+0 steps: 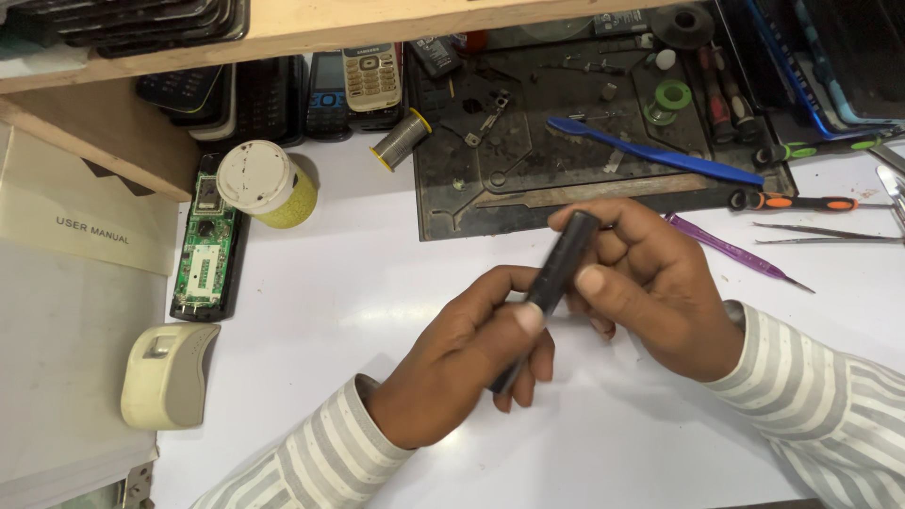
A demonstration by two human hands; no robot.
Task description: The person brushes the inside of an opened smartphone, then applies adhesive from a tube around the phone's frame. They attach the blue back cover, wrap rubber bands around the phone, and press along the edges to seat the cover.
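Note:
Both hands hold one slim black cylindrical tool [558, 269] above the white table [349, 283]. It is tilted, top end toward the far right. My left hand [462, 363] grips its lower part between thumb and fingers. My right hand [650, 287] wraps its upper part, thumb pressed on the side. The tool's lower tip is hidden behind my left fingers. Both sleeves are grey-and-white striped.
A dark work mat [566, 141] lies beyond the hands with a blue pry tool [650, 151], solder spools [401, 139] and screwdrivers [792, 202]. A purple spudger [735, 250] and tweezers [830, 231] lie right. Left: a green circuit board [205, 250], a white-lidded jar [266, 184], a beige device [168, 372], phones [370, 75].

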